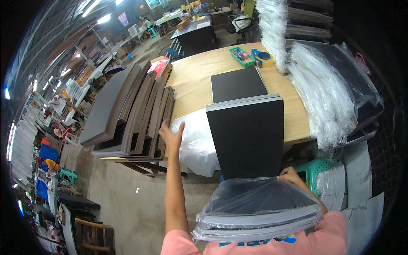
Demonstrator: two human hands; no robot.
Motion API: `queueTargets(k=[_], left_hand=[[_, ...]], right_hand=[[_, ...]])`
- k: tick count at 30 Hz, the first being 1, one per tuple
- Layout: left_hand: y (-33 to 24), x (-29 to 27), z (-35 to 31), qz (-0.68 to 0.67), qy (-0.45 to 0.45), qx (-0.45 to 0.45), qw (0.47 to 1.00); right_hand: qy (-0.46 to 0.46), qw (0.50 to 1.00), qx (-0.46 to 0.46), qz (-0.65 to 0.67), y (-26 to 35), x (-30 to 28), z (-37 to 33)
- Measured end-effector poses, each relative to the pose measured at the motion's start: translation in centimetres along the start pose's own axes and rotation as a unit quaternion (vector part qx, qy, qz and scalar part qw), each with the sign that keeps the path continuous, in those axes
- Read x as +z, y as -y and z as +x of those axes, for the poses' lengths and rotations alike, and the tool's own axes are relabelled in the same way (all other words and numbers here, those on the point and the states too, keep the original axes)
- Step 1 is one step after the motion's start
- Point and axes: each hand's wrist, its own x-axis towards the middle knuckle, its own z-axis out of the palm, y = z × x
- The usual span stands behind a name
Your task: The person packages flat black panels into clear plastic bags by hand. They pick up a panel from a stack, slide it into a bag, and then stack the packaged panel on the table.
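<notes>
My left hand (pixel 171 137) reaches out over the table's near edge with thumb and fingers spread, holding nothing. It is between stacked grey-brown boards (pixel 142 114) and a crumpled white plastic sheet (pixel 195 144). In front of me a stack of black boards (pixel 246 138) with pale edges stands tilted on the near side of the table. Against my chest lies a clear plastic bag (pixel 259 197) with pale-edged, dark boards inside. My right hand (pixel 291 176) pinches the bag's edge beside the lower corner of the black stack.
Another black board stack (pixel 238 85) lies on the tan tabletop (pixel 191 76). Farther back are a green basket (pixel 242 57) of small items and tape rolls (pixel 263 58). Clear plastic bags (pixel 323 93) pile up at the right. A green stool (pixel 314 172) stands below the table.
</notes>
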Motion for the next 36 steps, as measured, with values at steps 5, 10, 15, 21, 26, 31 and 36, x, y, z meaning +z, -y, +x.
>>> queueTargets(k=[5, 10, 15, 21, 26, 31, 36], left_hand=[[0.6, 3.4, 6.6, -0.107, 0.224, 0.088, 0.965], [-4.2, 3.6, 7.8, -0.424, 0.274, -0.009, 0.863], [-4.4, 4.5, 8.0, -0.433, 0.224, 0.003, 0.873], [-2.8, 3.9, 7.3, -0.310, 0.227, -0.001, 0.923], [-2.8, 4.8, 7.3, -0.590, 0.449, -0.245, 0.625], [-1.5, -3.4, 7.7, -0.379, 0.674, -0.050, 0.632], [3.6, -13.7, -0.8, -0.680, 0.408, -0.037, 0.608]], right_hand=[[0.146, 0.962, -0.206, -0.103, 19.6, -10.2, -1.6], [-0.002, 0.877, -0.475, -0.069, 37.9, -10.6, 5.3], [0.025, 0.891, -0.366, -0.268, 46.6, -3.6, 20.1], [-0.077, 0.891, -0.374, -0.246, 47.3, -1.2, 24.0], [-0.056, 0.848, -0.487, -0.202, 46.4, -1.1, 26.3], [0.542, 0.812, -0.214, -0.037, 49.1, 2.0, 22.0], [0.833, 0.443, -0.330, -0.042, 48.5, -3.8, 8.9]])
